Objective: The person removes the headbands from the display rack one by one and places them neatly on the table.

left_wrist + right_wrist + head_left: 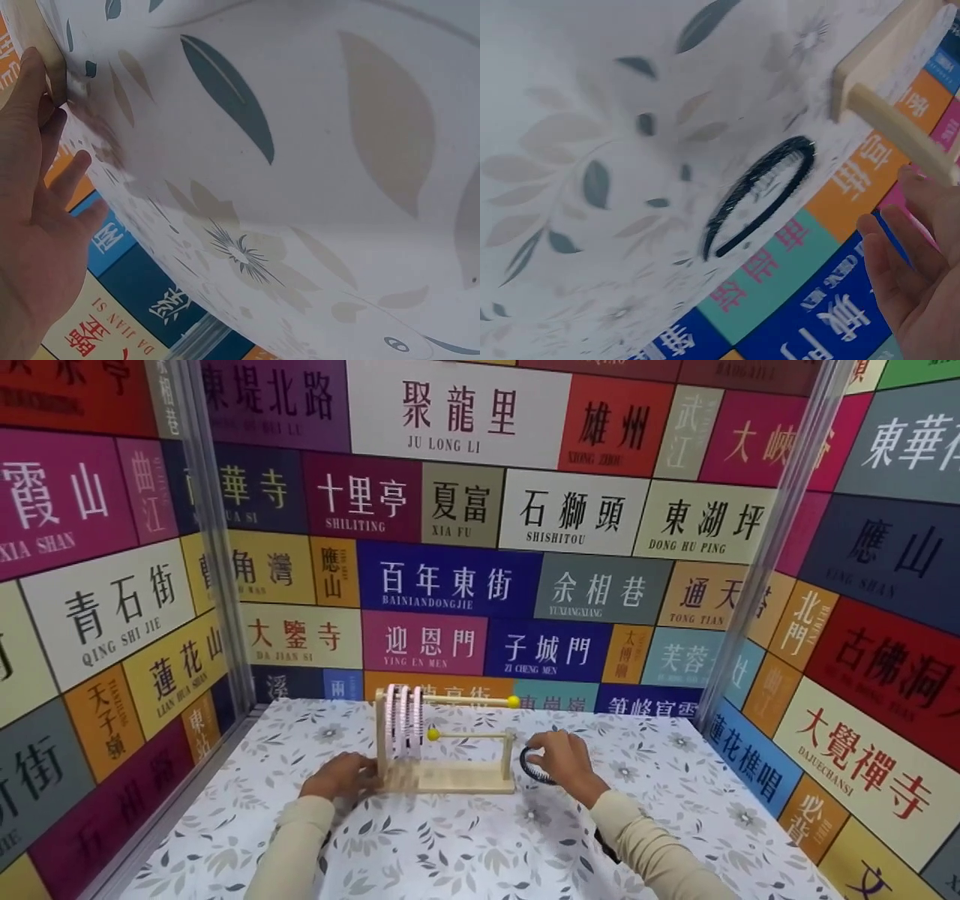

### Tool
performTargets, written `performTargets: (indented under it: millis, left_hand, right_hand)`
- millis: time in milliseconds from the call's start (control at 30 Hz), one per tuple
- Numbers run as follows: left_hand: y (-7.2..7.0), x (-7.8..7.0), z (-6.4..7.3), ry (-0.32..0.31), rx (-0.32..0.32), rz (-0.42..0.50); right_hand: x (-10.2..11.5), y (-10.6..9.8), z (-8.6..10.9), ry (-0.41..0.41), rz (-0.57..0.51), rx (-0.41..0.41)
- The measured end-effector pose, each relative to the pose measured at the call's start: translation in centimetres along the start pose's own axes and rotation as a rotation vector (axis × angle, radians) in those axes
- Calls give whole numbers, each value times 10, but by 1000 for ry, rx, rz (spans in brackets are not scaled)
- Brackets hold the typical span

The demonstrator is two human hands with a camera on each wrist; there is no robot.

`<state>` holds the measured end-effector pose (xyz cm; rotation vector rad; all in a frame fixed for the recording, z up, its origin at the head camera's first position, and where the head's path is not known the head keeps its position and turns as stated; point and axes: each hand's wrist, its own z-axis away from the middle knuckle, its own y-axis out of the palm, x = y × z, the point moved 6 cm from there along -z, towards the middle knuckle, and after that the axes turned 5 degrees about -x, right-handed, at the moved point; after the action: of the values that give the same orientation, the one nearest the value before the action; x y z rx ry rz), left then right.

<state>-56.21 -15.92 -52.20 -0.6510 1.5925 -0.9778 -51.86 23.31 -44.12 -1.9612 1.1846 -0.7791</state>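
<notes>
The black, toothed loop (736,196), apparently plastic, sits over or on the white, leaf-patterned tablecloth (450,840), just off the three o'clock end of the pale wooden stand (457,778). We judge it light and springy, likely to flex when squeezed, so we'd pinch it gently on the outer curve, away from the teeth. Our right hand (562,761) is at its two o'clock; the head view sets the fingertips against it, yet the right wrist view shows loosely bent fingers apart from it, so we cannot tell whether they grip. Our left hand (339,777), fingers relaxed, touches the stand's nine o'clock end. Pale pink hoops (406,724) hang at the loop's ten; we have most room from six to eight.
</notes>
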Motion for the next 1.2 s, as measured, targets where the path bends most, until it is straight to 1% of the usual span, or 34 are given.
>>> performTargets:
  millis: [133,233,333,467,567,700,800,867,1033,1200]
  left_hand:
    - [1,1,-7,30,-11,-24]
    - [0,2,-10,36,-20,-39]
    - [-1,4,-11,17,-36,-51]
    - [1,7,-12,-11,-31,-61]
    - [3,5,-11,-3,-25,-66]
    - [2,3,-11,-1,-34,-68]
    - [2,3,-10,-9,-37,-58]
    - [3,4,-10,-6,-36,-51]
    - [4,2,-9,0,-25,-66]
    - [1,-1,-8,12,-35,-88]
  right_hand:
    - [23,-1,-9,-63,-42,-29]
    - [38,-1,-15,-86,-47,-50]
    - [54,2,-21,-102,-51,-52]
    - [74,7,-27,-116,-87,-17]
    - [87,9,-31,-122,-111,-10]
    - [106,11,-37,-137,-141,-34]
    - [118,12,-42,-138,-148,-47]
    - [126,14,-45,-119,-158,-41]
    - [141,20,-50,-79,-232,-20]
    - [156,24,-55,-89,-277,-48]
